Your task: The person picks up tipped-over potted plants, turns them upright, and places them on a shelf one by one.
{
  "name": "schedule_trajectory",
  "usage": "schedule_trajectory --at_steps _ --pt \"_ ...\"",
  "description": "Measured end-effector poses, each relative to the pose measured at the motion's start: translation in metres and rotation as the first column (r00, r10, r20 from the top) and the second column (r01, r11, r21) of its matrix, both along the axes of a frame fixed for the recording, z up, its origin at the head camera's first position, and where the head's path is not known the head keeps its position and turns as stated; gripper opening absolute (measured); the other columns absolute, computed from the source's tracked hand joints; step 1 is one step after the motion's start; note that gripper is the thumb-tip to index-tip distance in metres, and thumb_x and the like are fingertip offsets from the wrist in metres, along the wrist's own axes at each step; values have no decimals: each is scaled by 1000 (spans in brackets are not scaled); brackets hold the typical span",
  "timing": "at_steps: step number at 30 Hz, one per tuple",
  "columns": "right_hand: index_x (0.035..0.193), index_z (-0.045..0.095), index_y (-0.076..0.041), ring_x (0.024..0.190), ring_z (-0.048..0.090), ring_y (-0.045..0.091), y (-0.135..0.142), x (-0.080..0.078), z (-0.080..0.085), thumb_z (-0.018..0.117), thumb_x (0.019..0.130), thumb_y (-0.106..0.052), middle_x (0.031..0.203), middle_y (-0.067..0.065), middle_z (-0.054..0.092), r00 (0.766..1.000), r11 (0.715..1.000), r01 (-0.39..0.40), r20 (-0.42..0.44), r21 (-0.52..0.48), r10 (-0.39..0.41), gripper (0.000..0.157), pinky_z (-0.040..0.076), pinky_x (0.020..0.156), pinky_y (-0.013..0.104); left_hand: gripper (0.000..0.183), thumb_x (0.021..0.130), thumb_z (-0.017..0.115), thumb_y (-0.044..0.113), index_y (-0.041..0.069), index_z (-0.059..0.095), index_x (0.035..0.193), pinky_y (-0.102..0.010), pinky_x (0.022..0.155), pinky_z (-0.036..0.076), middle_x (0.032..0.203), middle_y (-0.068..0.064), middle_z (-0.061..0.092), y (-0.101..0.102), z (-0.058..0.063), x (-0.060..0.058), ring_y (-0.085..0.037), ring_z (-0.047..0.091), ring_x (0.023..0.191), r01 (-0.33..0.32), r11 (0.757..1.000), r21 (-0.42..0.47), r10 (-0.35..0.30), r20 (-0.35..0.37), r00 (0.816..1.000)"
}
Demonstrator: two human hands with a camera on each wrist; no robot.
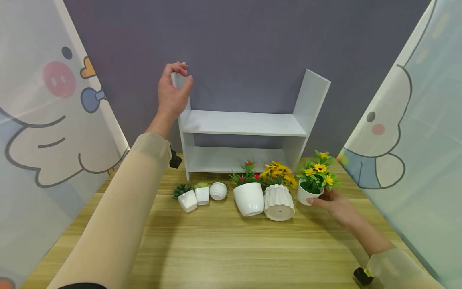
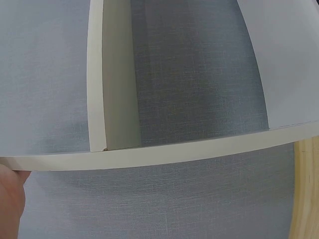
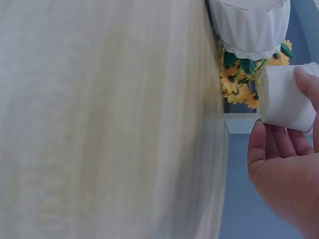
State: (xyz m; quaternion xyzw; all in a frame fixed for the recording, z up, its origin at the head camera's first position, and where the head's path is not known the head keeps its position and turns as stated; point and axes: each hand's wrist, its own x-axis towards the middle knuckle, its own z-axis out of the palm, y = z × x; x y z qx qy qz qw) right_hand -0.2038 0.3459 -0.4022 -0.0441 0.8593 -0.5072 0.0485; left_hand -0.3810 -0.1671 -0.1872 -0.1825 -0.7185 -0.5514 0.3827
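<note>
My left hand [image 1: 173,90] is at the top of the left side panel of a white shelf [image 1: 245,122], its fingers curled round the panel's edge. In the left wrist view, part of that hand [image 2: 10,201] shows against the long panel edge [image 2: 164,154]. My right hand [image 1: 341,208] grips a small white pot [image 1: 306,194] of yellow flowers with green leaves [image 1: 319,170]. The right wrist view shows the thumb on one side of this pot [image 3: 286,99] and the fingers on the other.
Left of the held pot lie a fluted white pot [image 1: 279,204] with orange-yellow flowers and a smooth white pot [image 1: 249,199] with red flowers. Farther left lie three small white pots [image 1: 202,195], two with succulents showing. The wooden table [image 1: 231,249] meets printed side panels.
</note>
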Motion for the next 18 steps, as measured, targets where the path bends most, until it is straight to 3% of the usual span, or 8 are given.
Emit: schedule_trajectory --at_steps 4,11,18 --pt "169 23 5 141 56 32 -3 -1 9 68 110 -31 165 33 45 1000 1000 -25 -15 20 25 82 53 94 14 17 104 69 19 27 55 99 -23 132 23 144 -2 68 0 0 1 0 43 157 -2 1000 -8 2 1 1000" --pt "163 36 4 116 64 0 -14 -3 25 70 109 -32 155 27 56 998 999 -33 -60 32 35 73 56 93 18 16 104 69 18 26 55 100 -22 132 23 145 -2 68 1 -1 2 0 43 157 0 1000 -8 0 -4 1000" --pt "163 39 1 117 66 0 -29 -9 43 70 109 -33 154 24 57 994 997 -64 -91 34 67 71 57 95 19 18 103 69 17 26 55 99 -22 132 25 145 -4 68 1 -2 -1 -2 43 158 4 1000 5 -4 -8 1000"
